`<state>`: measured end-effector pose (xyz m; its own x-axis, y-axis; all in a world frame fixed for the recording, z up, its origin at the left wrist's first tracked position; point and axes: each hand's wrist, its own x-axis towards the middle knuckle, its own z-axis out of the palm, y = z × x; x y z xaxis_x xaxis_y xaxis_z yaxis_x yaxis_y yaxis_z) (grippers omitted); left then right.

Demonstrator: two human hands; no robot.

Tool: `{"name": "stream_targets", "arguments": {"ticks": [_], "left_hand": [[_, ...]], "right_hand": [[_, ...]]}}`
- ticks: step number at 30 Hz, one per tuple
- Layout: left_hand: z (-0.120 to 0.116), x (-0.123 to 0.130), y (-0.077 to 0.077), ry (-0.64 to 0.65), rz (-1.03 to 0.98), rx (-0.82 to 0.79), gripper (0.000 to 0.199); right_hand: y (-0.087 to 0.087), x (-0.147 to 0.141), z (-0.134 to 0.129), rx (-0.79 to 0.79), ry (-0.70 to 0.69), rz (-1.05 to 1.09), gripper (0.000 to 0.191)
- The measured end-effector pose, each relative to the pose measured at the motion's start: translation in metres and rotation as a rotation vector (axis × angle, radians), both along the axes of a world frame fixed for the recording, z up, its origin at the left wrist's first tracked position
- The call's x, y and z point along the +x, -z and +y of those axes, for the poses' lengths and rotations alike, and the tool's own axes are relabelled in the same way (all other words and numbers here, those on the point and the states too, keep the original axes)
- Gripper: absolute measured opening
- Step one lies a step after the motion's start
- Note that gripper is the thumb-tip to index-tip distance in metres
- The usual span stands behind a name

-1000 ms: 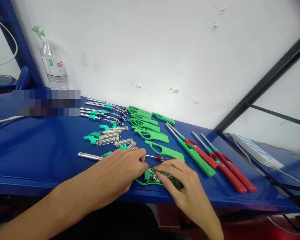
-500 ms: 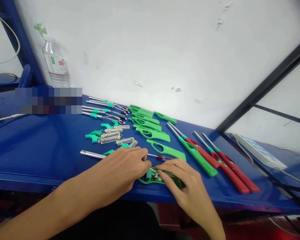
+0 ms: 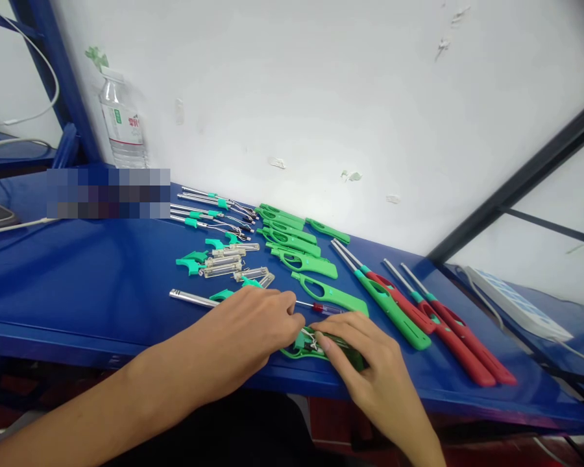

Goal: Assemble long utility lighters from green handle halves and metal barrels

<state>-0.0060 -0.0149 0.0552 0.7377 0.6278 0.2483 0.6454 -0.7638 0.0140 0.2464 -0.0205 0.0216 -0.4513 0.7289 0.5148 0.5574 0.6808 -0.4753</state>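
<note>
An open green lighter shell lies at the table's front edge, with white wires and small parts showing inside. My left hand is closed above its left end, fingertips curled down and hidden, so what they pinch cannot be made out. My right hand grips the shell's right part, thumb and forefinger close to the wires. A silver metal tube extends left from under my left hand. Behind my hands lie a screwdriver with a red and clear handle and an empty green shell half.
Green shell halves, metal tubes with wires, clear tanks and teal triggers lie behind. Red lighters and a green lighter are at right. A bottle and power strip stand farther off.
The camera view has shifted slightly, so the table's contents appear a little farther right. Both hands stay in nearly the same place on the green shell.
</note>
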Motion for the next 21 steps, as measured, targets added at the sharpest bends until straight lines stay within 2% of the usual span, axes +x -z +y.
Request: {"name": "stream_targets", "arguments": {"ticks": [8, 21], "left_hand": [[-0.005, 0.004, -0.009, -0.044, 0.081, 0.015, 0.033], [-0.003, 0.001, 0.001, -0.018, 0.03, 0.116, 0.035]], "right_hand": [[-0.002, -0.001, 0.0, -0.019, -0.009, 0.004, 0.019], [-0.003, -0.002, 0.0, -0.063, -0.006, 0.011, 0.018]]}}
